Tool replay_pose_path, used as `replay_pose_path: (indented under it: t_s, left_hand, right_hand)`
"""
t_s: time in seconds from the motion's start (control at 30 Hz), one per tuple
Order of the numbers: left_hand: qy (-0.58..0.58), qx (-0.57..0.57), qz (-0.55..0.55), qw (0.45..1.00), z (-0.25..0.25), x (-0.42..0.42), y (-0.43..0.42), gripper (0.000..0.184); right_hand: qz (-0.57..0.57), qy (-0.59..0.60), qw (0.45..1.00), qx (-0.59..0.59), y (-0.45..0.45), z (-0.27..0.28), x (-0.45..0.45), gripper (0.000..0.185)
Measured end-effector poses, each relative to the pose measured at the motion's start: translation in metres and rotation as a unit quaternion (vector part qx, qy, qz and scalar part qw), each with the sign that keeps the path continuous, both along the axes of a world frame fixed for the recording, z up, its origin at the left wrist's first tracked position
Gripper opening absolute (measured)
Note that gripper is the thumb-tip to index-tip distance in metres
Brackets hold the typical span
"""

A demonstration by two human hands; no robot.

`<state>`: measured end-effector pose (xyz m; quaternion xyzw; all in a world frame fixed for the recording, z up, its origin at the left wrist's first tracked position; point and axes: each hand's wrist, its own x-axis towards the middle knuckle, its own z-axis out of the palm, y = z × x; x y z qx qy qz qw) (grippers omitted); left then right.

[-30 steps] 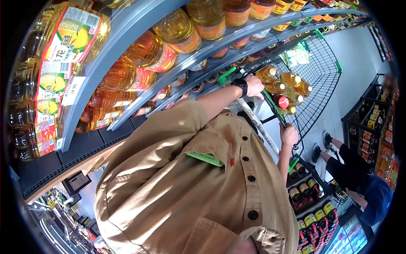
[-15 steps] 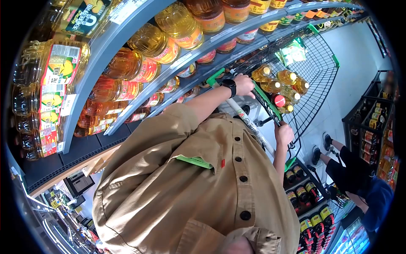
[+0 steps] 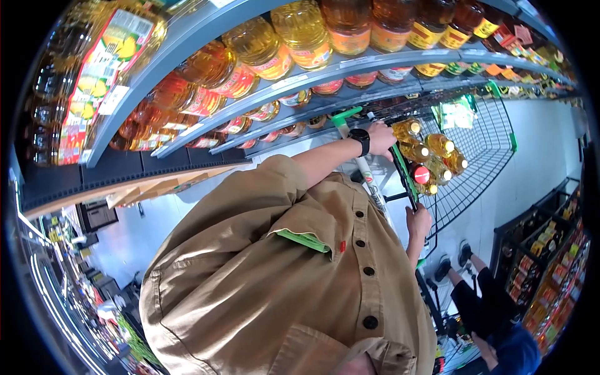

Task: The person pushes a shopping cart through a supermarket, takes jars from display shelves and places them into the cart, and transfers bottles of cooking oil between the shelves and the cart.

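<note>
My left hand [image 3: 380, 139], with a black watch on its wrist, is closed around the dark handle [image 3: 403, 172] of a shopping cart. Lower along the same handle, my right hand [image 3: 419, 220] is wrapped round its near end. Inside the cart's wire basket [image 3: 484, 172], several bottles of yellow cooking oil [image 3: 440, 145] stand bunched close to the handle, one with a red cap [image 3: 420, 174]. A green and white packet [image 3: 455, 112] lies against the basket's shelf side.
Long curved shelves [image 3: 281, 84] of oil bottles [image 3: 253, 47] run along the left, close to the cart. Dark racks of bottles [image 3: 537, 250] stand on the right. A person in dark shorts [image 3: 481, 306] is at lower right. Pale floor [image 3: 531, 131] stretches beyond the cart.
The shelves have shifted and turned in view, and more floor shows at the left. The person at right appears lower and further behind. Both hands keep hold of the cart handle.
</note>
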<state>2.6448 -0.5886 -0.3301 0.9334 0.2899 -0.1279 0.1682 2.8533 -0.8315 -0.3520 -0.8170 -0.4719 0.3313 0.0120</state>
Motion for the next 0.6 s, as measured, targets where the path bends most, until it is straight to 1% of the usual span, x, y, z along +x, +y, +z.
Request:
replay_pose_path:
  t_s: [0.03,0.07,0.1,0.13,0.2,0.27,0.33,0.4,0.43,0.47,0.5,0.53,0.6]
  left_hand:
    - [-0.012,0.007,0.014,1.000,0.003,0.000,-0.003,0.051]
    - [0.002,-0.013,0.031,0.999,0.006,-0.001,-0.005,0.046]
    - [-0.027,-0.038,0.049,0.998,0.009,-0.006,-0.006,0.046]
    - [-0.057,-0.065,0.065,0.994,0.014,-0.011,-0.009,0.045]
    - [-0.197,-0.144,0.178,0.953,0.035,-0.033,-0.015,0.043]
    - [-0.219,-0.114,0.225,0.943,0.066,-0.061,-0.014,0.037]
    - [-0.335,-0.183,0.352,0.855,0.073,-0.089,-0.017,0.029]
    - [-0.378,-0.190,0.430,0.798,0.099,-0.117,-0.015,0.027]
    - [-0.444,-0.160,0.431,0.769,0.096,-0.132,-0.012,0.026]
    - [-0.422,-0.164,0.496,0.741,0.095,-0.148,-0.010,0.024]
    - [-0.422,-0.098,0.492,0.755,0.101,-0.161,-0.006,0.023]
    - [-0.418,-0.032,0.488,0.765,0.109,-0.173,-0.004,0.021]
    - [-0.419,-0.001,0.527,0.740,0.126,-0.192,0.001,0.021]
  right_hand:
    - [0.036,0.030,0.999,0.016,-0.004,-0.005,0.009,0.039]
    - [0.072,0.058,0.995,0.032,-0.005,-0.011,0.018,0.043]
    - [0.126,0.046,0.991,-0.028,0.002,0.001,0.027,0.051]
    - [0.146,0.027,0.984,-0.097,0.015,0.026,0.033,0.055]
    - [0.142,-0.021,0.989,0.037,0.025,0.056,0.044,0.050]
    - [0.109,0.008,0.990,0.093,0.060,0.112,0.040,0.043]
    - [0.102,0.020,0.984,0.146,0.095,0.161,0.018,0.038]
    - [0.150,0.042,0.957,0.243,0.119,0.170,-0.001,0.040]
    - [0.168,0.069,0.938,0.294,0.132,0.178,-0.017,0.040]
    - [0.158,0.110,0.955,0.227,0.147,0.194,-0.035,0.041]
    - [0.171,0.163,0.934,0.268,0.156,0.188,-0.050,0.042]
    - [0.212,0.189,0.913,0.292,0.168,0.195,-0.068,0.043]
    - [0.247,0.265,0.867,0.341,0.192,0.205,-0.103,0.042]
